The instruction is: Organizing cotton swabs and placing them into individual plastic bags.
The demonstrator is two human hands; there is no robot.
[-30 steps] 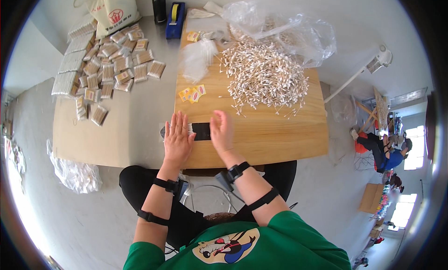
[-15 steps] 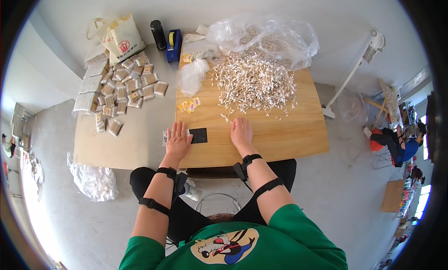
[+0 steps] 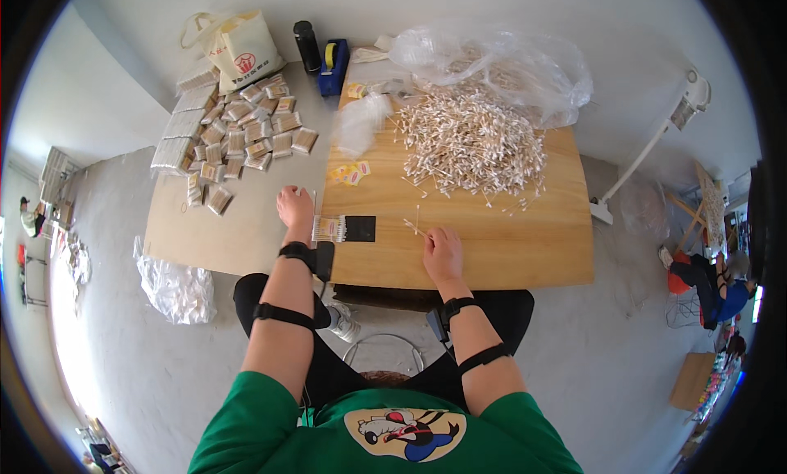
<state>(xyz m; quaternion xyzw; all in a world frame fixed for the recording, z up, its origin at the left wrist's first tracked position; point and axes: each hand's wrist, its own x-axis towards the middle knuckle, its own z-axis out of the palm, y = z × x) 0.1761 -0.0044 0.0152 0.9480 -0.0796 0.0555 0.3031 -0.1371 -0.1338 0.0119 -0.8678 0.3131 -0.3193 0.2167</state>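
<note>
A small clear packet of cotton swabs (image 3: pixel 329 228) lies at the near side of the table, with a black rectangular piece (image 3: pixel 361 229) against its right end. Just left of the packet, my left hand (image 3: pixel 295 207) is closed, and a thin cotton swab stands out by its thumb. To the right of the black piece, my right hand (image 3: pixel 443 254) is closed in a pinch on a few cotton swabs (image 3: pixel 416 227), whose tips point up and left. Beyond it spreads a large heap of loose cotton swabs (image 3: pixel 474 142).
Filled swab packets (image 3: pixel 258 130) are piled at the left, beside white stacks (image 3: pixel 182 126) and a cloth bag (image 3: pixel 243 52). A black bottle (image 3: pixel 307 46) and a blue tape dispenser (image 3: pixel 334 68) stand behind. Clear bags (image 3: pixel 361 122) and yellow labels (image 3: pixel 350 173) lie mid-table.
My left hand has come off the packet, moved left and curled its fingers, uncovering the swabs. My right hand has drawn slightly nearer to me, with swabs in its fingers. The view has shifted.
</note>
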